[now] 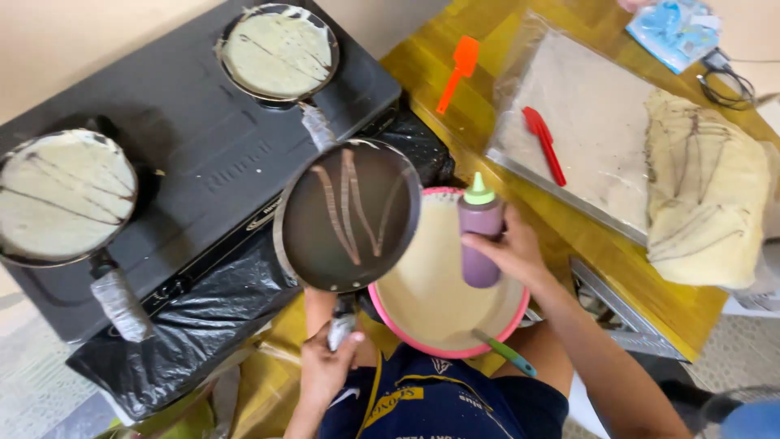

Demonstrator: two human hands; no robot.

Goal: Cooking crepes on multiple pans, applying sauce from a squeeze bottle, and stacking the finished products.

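Note:
My left hand [327,364] grips the foil-wrapped handle of a small dark frying pan [309,244], held level above the edge of a pink bowl [443,351]. Three brown streaks of batter lie across the pan's bottom. My right hand [510,250] holds a purple squeeze bottle [479,236] with a green tip, upright, over the bowl. The bowl is full of pale batter, and a green-handled utensil [505,351] rests in it at the near rim.
A black two-burner stove [203,154] carries two pans of pale crepes with brown lines [65,195] [278,53]. A lined tray [585,122] to the right holds a red spatula [543,142] and stacked cooked crepes [707,195]. An orange spatula [459,71] lies on the yellow table.

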